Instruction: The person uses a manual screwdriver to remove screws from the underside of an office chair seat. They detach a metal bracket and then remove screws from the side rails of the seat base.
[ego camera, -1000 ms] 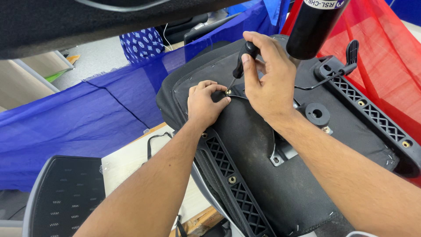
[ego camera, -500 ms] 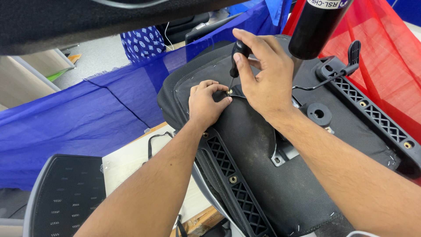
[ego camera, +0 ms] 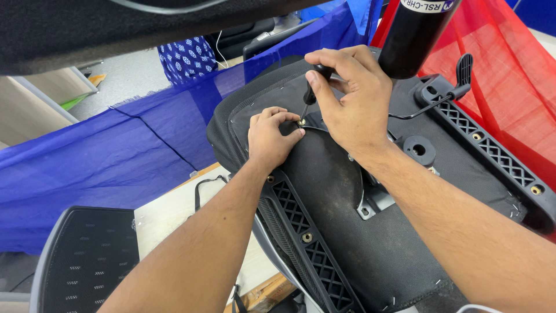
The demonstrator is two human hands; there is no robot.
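An upturned black office chair seat (ego camera: 347,232) lies in front of me, its underside up. My right hand (ego camera: 347,98) grips a black-handled screwdriver (ego camera: 313,87), its tip set on a brass screw (ego camera: 302,122) at the metal bracket near the seat's far edge. My left hand (ego camera: 272,136) rests on the seat with its fingertips pinched around that screw. A black gas-lift cylinder (ego camera: 414,35) stands up from the seat just right of my right hand.
Slotted black plastic rails (ego camera: 307,249) (ego camera: 492,156) run along both sides of the seat. Blue cloth (ego camera: 104,168) covers the left, red mesh (ego camera: 509,75) the right. A mesh chair back (ego camera: 81,261) lies at bottom left beside a pale board (ego camera: 168,214). A dark panel (ego camera: 116,29) overhangs.
My right hand has turned slightly on the screwdriver handle while the tip stays at the screw. My left hand has kept its place.
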